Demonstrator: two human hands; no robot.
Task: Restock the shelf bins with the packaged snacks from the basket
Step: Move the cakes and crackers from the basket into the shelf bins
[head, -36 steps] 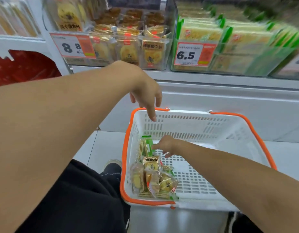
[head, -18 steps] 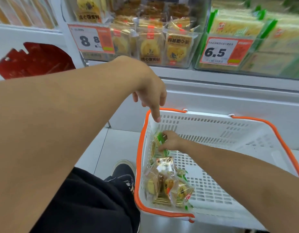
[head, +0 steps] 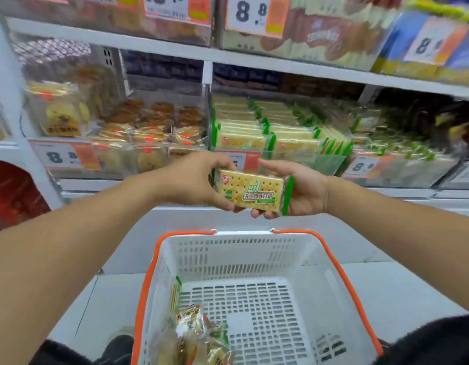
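Holding a green-edged cracker packet [head: 253, 191] pinched at its ends between left hand [head: 194, 180] and right hand [head: 299, 191] above the basket [head: 346, 275], the person probably next slots it into the matching cracker bin [head: 307, 159] just beyond their fingers.

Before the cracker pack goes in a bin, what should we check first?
1. Both hands hold the cracker pack: left hand, right hand: ok.
2. Matching bin found, the green cracker bin straight ahead: ok.
3. Room left in that bin: cannot tell, it looks quite full.
4. Label faces up: ok.
5. Basket still holds snacks for later: ok.
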